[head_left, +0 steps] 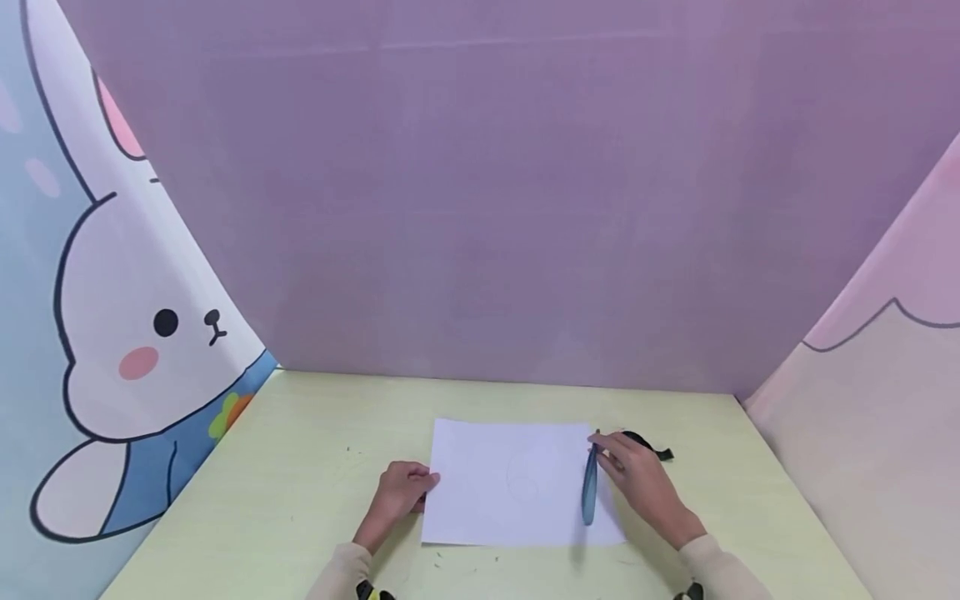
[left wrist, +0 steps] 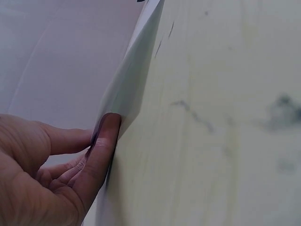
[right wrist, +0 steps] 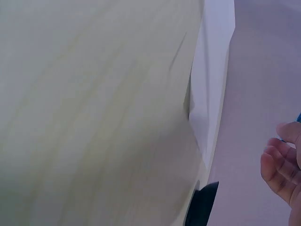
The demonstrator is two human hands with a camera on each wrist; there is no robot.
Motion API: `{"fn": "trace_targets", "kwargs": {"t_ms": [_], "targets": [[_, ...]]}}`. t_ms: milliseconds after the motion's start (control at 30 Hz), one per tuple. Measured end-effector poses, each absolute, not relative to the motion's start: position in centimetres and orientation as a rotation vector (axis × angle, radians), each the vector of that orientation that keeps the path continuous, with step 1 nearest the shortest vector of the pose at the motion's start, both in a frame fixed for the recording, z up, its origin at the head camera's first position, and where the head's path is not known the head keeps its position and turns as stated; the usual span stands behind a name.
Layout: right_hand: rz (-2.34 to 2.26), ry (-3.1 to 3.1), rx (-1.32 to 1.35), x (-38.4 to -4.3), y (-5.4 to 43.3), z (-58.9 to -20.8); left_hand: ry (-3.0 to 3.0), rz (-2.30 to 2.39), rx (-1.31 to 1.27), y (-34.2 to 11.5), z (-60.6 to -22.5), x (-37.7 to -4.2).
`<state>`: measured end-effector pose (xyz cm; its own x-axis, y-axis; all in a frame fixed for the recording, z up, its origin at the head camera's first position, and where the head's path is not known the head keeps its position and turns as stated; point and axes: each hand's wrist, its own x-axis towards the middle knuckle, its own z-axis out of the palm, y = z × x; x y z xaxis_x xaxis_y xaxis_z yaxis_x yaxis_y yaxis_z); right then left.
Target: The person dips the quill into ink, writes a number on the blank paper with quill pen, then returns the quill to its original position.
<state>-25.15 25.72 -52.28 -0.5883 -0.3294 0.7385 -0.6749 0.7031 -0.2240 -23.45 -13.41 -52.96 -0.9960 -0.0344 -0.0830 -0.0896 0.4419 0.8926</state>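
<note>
A white sheet of paper (head_left: 480, 500) lies on the table, with faint rounded pencil-like lines (head_left: 522, 477) on it. My left hand (head_left: 400, 490) pinches the sheet's left edge between thumb and fingers; in the left wrist view that paper edge (left wrist: 129, 80) is lifted off the table. Above the right part of the sheet, my right hand (head_left: 643, 479) pinches a slim blue elongated thing (head_left: 589, 493) by its upper end, and it hangs down. Its exact kind cannot be told. Only a sliver of it shows past the fingers (right wrist: 277, 174) in the right wrist view.
Behind my right hand lies a black curved, strap-like thing (head_left: 664, 454), partly hidden. Small dark specks dot the pale yellow table (head_left: 322, 500) around the paper. A purple wall (head_left: 510, 208) stands at the back, and printed panels flank both sides.
</note>
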Motion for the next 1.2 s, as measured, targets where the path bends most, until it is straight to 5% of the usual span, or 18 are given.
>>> {"fn": "trace_targets", "kwargs": {"t_ms": [1200], "targets": [[0.721, -2.281, 0.902, -25.7, 30.5, -53.3, 2.631, 1.653, -0.165, -13.2, -53.5, -23.9]]}}
